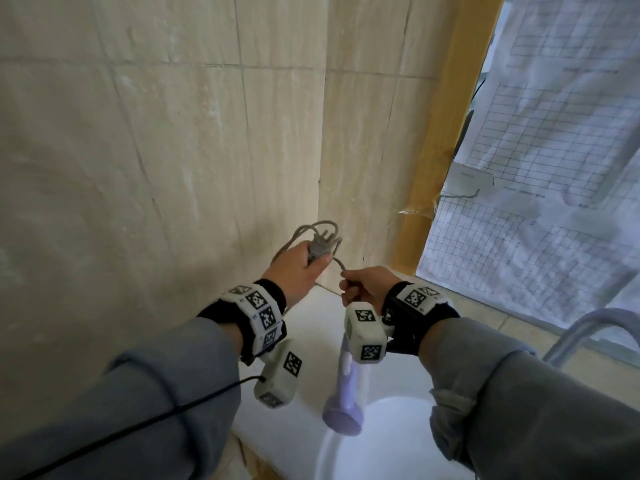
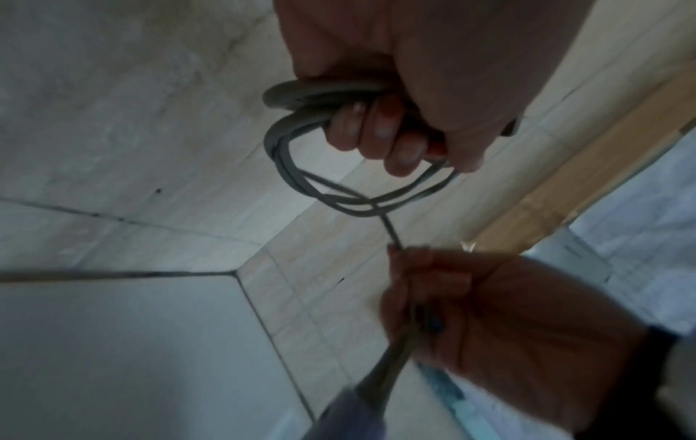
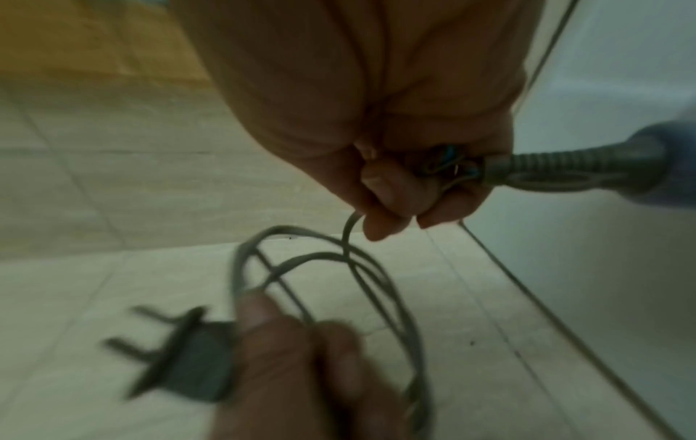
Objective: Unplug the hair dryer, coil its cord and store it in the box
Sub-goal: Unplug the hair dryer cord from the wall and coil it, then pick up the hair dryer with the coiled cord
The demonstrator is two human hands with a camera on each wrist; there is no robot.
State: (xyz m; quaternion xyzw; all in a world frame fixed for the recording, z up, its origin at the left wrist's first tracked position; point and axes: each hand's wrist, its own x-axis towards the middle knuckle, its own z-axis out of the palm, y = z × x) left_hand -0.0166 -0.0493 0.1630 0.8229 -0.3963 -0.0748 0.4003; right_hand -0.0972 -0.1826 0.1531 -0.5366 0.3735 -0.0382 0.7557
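Observation:
My left hand [image 1: 301,268] grips several loops of the grey cord [image 1: 317,228] together with the grey two-pin plug [image 1: 320,247], held up near the tiled wall. The left wrist view has the coil [image 2: 301,166] hanging from the curled fingers [image 2: 376,131]. My right hand [image 1: 363,285] pinches the cord just where it leaves the dryer. The lilac hair dryer [image 1: 344,389] dangles below that hand over the basin. In the right wrist view the plug [image 3: 188,354], the coil [image 3: 361,268] and the ribbed strain relief [image 3: 557,172] show. No box is in view.
A white countertop [image 1: 311,341] with a round white basin [image 1: 381,445] lies under the hands. Beige tiled walls [image 1: 173,150] meet in a corner ahead. A wooden post [image 1: 446,133] and plastic-covered window [image 1: 554,150] stand right. A metal rail [image 1: 588,327] curves at right.

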